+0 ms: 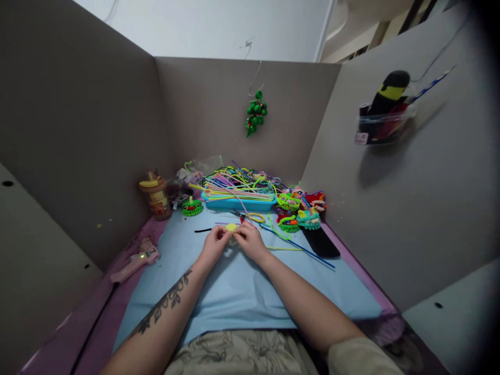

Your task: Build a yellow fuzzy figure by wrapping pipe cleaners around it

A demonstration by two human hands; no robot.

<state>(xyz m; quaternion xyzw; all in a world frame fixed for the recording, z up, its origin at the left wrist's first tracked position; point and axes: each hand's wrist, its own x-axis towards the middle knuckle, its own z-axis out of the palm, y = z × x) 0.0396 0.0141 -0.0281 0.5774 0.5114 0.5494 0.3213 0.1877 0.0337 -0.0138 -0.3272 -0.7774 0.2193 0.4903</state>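
Note:
In the middle of the table, my left hand (216, 241) and my right hand (250, 240) meet, fingertips pinched together on a small yellow pipe-cleaner piece (231, 227). Its lower part is hidden by my fingers, so its full shape does not show. Just beyond my hands lie scissors (242, 219) with red on the handle and a yellow loop (255, 217). A short black pipe cleaner (203, 230) rests to the left. Long blue (312, 253) and yellow-green (285, 248) stems stretch out to the right of my right hand.
A blue tray (238, 204) heaped with pipe cleaners stands at the back. Finished fuzzy figures (308, 219) and a black phone (321, 241) are on the right. A green figure (191, 208), lidded cup (157, 199) and pink glue gun (135, 264) are on the left. Grey panels enclose the table.

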